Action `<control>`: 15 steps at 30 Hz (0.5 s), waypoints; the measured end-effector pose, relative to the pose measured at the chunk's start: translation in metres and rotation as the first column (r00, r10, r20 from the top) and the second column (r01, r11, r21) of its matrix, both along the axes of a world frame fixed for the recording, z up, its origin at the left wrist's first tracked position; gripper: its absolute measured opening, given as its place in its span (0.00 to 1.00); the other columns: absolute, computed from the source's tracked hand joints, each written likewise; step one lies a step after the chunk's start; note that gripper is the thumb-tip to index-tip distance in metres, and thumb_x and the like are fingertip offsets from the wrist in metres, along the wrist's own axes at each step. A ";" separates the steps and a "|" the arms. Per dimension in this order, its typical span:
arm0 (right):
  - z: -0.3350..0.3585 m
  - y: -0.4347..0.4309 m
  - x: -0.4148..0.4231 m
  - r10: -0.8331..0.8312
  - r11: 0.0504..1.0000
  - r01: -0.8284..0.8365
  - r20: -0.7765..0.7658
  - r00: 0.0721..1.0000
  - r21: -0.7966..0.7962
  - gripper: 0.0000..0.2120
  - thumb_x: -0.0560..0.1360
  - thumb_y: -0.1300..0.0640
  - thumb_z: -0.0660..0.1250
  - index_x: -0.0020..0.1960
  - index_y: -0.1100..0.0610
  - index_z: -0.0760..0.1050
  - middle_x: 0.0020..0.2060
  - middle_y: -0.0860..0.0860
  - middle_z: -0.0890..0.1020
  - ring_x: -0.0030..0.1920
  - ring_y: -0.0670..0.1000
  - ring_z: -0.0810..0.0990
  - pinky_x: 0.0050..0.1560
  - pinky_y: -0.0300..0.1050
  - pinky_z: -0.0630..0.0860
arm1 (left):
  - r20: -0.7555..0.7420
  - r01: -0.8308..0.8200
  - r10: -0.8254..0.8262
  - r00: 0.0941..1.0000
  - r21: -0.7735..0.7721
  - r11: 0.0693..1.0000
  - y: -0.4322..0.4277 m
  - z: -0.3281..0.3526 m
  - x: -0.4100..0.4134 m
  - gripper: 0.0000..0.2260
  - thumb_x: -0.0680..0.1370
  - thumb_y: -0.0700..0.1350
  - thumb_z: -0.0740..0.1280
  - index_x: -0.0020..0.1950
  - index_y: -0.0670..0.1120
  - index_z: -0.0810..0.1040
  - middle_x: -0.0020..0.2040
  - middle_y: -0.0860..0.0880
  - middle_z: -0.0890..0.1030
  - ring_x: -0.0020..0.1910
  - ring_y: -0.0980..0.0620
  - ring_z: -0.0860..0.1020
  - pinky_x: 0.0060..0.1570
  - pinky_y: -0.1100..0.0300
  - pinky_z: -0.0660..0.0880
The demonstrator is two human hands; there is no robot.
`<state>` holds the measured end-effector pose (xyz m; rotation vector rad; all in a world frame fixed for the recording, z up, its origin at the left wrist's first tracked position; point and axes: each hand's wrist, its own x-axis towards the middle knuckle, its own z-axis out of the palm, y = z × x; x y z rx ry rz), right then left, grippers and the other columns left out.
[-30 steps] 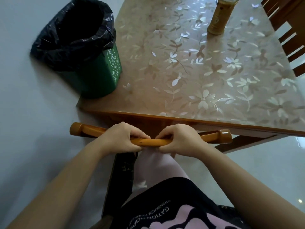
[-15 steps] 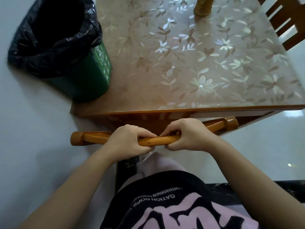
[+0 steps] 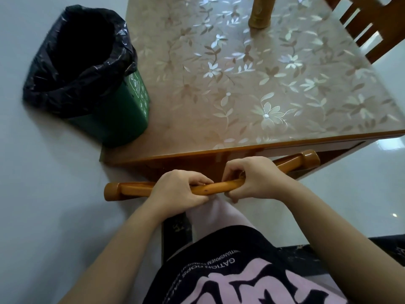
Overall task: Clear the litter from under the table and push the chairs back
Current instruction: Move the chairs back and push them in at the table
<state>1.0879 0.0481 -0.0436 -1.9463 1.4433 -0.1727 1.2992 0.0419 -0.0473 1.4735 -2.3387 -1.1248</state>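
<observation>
While the chair's top rail [image 3: 210, 188] lies crosswise just short of the tabletop [image 3: 252, 148] edge, its right end tucked beneath, the left hand [image 3: 177, 191] and right hand [image 3: 254, 178] clench it side by side, so the push runs straight ahead.

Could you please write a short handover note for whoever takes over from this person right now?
Left hand: closed around the chair's top rail, left of centre.
Right hand: closed on the same rail, beside the left hand.
The chair's rail sits close against the near edge of the table, so this chair looks nearly pushed in.
The green bin, lined with a black bag, stands on the floor at the table's left corner.
Another chair stands at the far right.
No litter is visible, though the area under the table is hidden.
Left: finish the push, check underneath.
</observation>
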 end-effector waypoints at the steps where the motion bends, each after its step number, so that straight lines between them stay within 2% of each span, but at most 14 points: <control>1: 0.001 0.000 0.001 -0.006 1.000 0.006 0.003 1.000 -0.003 0.10 0.55 0.42 0.67 0.35 0.37 0.72 0.32 0.39 0.79 0.34 0.41 0.77 0.33 0.38 0.73 | -0.002 0.005 -0.005 1.000 0.004 1.000 -0.002 0.000 0.000 0.13 0.65 0.52 0.71 0.49 0.60 0.81 0.38 0.64 0.81 0.41 0.67 0.78 0.41 0.71 0.71; 3: 0.002 -0.003 0.003 -0.032 0.999 0.032 0.007 0.999 -0.028 0.08 0.57 0.45 0.70 0.36 0.40 0.74 0.33 0.41 0.79 0.35 0.42 0.76 0.35 0.38 0.73 | -0.009 0.006 -0.006 1.000 0.005 1.000 -0.008 0.000 0.002 0.13 0.65 0.50 0.72 0.49 0.61 0.81 0.37 0.65 0.81 0.40 0.67 0.77 0.40 0.71 0.70; 7: 0.008 -0.014 0.006 -0.062 0.997 0.062 -0.003 0.998 -0.056 0.09 0.58 0.46 0.71 0.38 0.42 0.77 0.32 0.42 0.78 0.35 0.43 0.75 0.34 0.36 0.69 | -0.056 0.025 -0.024 0.998 0.013 1.000 -0.022 0.003 0.006 0.11 0.66 0.51 0.73 0.47 0.61 0.81 0.37 0.63 0.82 0.39 0.65 0.79 0.42 0.65 0.75; 11: 0.007 -0.017 0.010 -0.047 0.999 0.047 0.011 0.999 -0.023 0.09 0.58 0.45 0.71 0.38 0.43 0.76 0.35 0.42 0.80 0.38 0.44 0.77 0.38 0.41 0.75 | -0.099 0.072 -0.068 0.993 0.044 0.996 -0.027 0.001 0.008 0.13 0.66 0.56 0.71 0.49 0.61 0.81 0.38 0.64 0.82 0.39 0.66 0.79 0.43 0.65 0.77; 15: 0.009 -0.018 0.011 -0.052 0.999 0.052 0.002 0.999 -0.007 0.09 0.59 0.47 0.72 0.37 0.43 0.76 0.36 0.42 0.81 0.39 0.44 0.77 0.40 0.44 0.77 | -0.091 0.068 -0.063 0.994 0.054 0.996 -0.027 0.002 0.008 0.11 0.67 0.53 0.73 0.49 0.59 0.82 0.39 0.63 0.82 0.40 0.66 0.79 0.44 0.66 0.77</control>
